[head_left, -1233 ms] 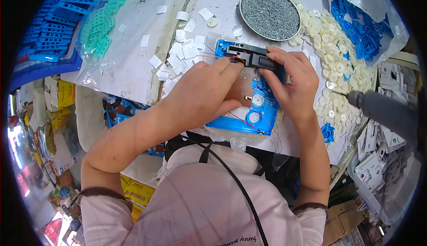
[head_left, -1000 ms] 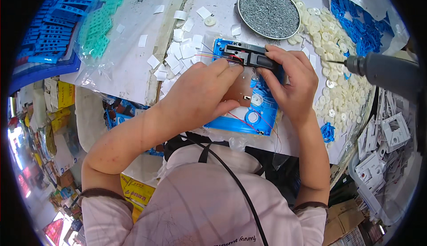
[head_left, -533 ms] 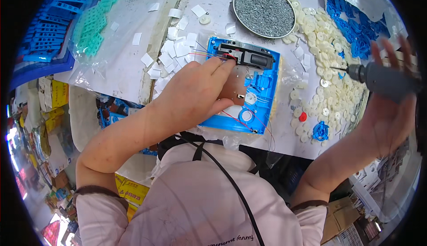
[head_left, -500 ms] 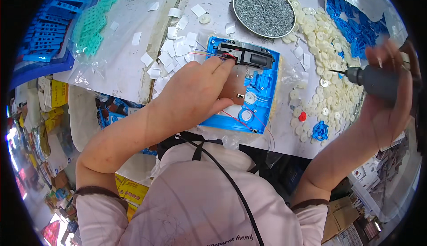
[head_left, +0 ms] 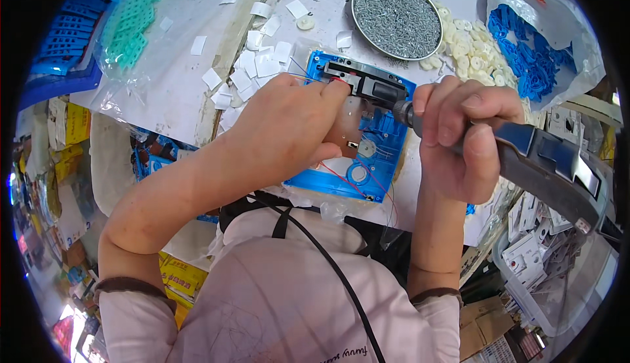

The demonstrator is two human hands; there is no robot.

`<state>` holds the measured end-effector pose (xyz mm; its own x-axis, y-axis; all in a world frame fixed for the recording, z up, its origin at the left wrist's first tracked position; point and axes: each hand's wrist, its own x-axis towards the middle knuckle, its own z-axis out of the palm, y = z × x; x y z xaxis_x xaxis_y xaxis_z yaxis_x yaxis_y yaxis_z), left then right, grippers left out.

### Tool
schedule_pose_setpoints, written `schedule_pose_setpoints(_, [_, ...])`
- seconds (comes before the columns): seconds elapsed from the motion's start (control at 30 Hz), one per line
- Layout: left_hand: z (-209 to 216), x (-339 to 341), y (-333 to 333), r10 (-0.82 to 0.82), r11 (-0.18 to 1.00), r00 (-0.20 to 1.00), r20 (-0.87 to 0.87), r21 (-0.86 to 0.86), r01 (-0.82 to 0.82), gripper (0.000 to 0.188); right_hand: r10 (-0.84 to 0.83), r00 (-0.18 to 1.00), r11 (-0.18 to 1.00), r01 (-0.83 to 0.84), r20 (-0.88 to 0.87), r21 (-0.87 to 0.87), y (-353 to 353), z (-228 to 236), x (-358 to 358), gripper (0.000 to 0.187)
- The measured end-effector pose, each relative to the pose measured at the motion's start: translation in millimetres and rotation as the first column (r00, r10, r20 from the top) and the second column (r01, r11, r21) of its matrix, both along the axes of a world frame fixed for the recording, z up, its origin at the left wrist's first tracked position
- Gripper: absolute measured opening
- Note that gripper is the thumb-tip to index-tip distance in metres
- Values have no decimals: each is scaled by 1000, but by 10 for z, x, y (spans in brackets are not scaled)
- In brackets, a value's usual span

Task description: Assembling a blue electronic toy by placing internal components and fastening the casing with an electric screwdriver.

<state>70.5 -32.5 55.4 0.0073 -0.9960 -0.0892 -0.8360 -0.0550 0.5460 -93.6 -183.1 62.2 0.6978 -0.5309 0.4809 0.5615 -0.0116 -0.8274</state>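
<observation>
A shallow blue plastic case lies on the table in front of me, with a black mechanism along its far side. My left hand reaches over it, fingers bent, fingertips against the mechanism by a red wire and thumb at the lower edge of a brown circuit board. My right hand is wrapped around a dark electric screwdriver. Its nose points left at the mechanism's right end; the bit's tip is hard to make out. Thin red wires trail across the case.
A round dish of screws stands beyond the case. Cream plastic wheels and a bag of blue parts lie to the right. White paper squares are scattered on the left, near green lattice pieces. A bin stands lower right.
My right hand has brought the screwdriver left from over the cream wheels to the case's right side. My left hand stays at the board and mechanism.
</observation>
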Motion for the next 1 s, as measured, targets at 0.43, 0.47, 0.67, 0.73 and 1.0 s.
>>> schedule_pose_setpoints(0.43, [-14,13,-4,-53,999,998,23,-1,53,71,-23,999,999,24,-30,49,46,15,39,31])
schedule_pose_setpoints(0.47, [-20,12,-10,-51,999,999,16,2,51,71,-34,999,998,37,-43,57,58,2,52,30])
schedule_pose_setpoints(0.67, [-58,33,-10,-65,998,998,1,-24,65,72,-45,999,996,47,-27,78,55,-79,97,26])
schedule_pose_setpoints(0.73, [-50,36,-14,-68,997,998,7,-20,68,73,-45,999,997,47,-26,54,38,-84,113,22])
schedule_pose_setpoints(1.0, [-45,43,-10,-82,995,996,40,-51,84,69,-113,993,982,109,17,153,19,-145,159,18])
